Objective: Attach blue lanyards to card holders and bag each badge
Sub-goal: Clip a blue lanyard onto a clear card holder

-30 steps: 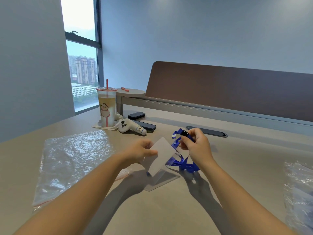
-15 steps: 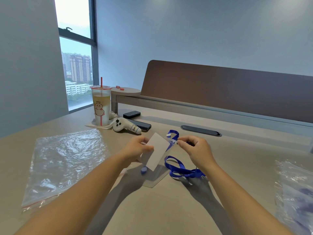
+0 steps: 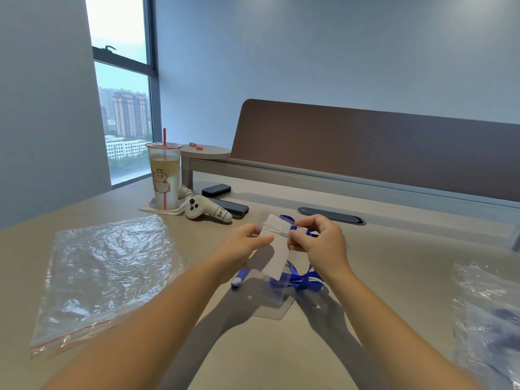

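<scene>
A clear card holder (image 3: pixel 277 254) with a white card inside is held upright above the table's middle. My left hand (image 3: pixel 243 247) pinches its left edge. My right hand (image 3: pixel 319 239) pinches the holder's top right corner together with the clip end of the blue lanyard (image 3: pixel 301 280), whose ribbon loops down onto the table below my right wrist. A blue-and-white end (image 3: pixel 237 280) of the lanyard pokes out beneath my left hand. Another clear sleeve (image 3: pixel 274 312) lies flat on the table under the holder.
A pile of clear zip bags (image 3: pixel 104 274) lies at the left, another bag pile (image 3: pixel 489 319) at the right edge. Behind stand a drink cup (image 3: pixel 164 175), a white controller (image 3: pixel 206 212), two dark phones (image 3: pixel 230 208) and a brown desk divider (image 3: pixel 380 147).
Both hands have brought the card holder and the lanyard clip together. My right hand moved left onto the holder's top corner, and the ribbon dropped lower onto the table.
</scene>
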`<state>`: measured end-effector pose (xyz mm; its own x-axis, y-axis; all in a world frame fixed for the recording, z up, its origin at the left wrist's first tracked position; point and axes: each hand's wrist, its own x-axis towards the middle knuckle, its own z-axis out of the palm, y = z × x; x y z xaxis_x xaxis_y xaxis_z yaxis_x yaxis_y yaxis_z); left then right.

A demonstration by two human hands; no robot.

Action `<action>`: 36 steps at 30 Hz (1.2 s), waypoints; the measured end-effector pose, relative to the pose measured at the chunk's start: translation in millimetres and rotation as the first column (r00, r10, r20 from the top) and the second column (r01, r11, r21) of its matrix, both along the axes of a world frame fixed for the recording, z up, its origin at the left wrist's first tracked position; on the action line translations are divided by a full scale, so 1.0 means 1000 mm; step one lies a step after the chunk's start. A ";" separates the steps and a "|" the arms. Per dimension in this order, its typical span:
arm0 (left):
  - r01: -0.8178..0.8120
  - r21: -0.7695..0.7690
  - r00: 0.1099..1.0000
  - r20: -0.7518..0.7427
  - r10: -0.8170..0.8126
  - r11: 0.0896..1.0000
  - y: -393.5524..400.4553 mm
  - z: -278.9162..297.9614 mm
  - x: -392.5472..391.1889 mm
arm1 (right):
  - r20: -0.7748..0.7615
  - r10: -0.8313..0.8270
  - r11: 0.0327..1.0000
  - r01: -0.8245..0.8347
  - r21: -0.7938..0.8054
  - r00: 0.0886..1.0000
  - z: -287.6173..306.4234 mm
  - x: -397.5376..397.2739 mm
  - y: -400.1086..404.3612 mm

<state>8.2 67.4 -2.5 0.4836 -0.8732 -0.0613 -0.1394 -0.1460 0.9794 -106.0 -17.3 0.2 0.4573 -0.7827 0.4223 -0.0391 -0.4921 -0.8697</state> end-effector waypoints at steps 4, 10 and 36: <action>-0.045 -0.021 0.996 0.075 0.046 0.999 -0.002 0.000 -0.001 | -0.012 0.054 0.999 -0.053 0.008 0.999 0.000 0.002 0.002; -0.086 -0.076 0.988 0.124 0.095 0.993 -0.001 0.002 0.003 | -0.087 0.086 0.996 -0.087 -0.005 0.992 0.000 -0.001 0.001; -0.130 -0.200 0.987 0.071 0.147 0.971 0.016 0.010 0.031 | -0.456 0.322 0.947 -0.291 0.139 0.830 0.006 0.004 0.001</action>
<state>39.1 83.4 7.8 0.5969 -0.7883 0.1492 -0.2149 0.0221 0.9764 -102.0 -15.8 6.6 0.8081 -0.5865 0.0544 -0.3035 -0.4937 -0.8150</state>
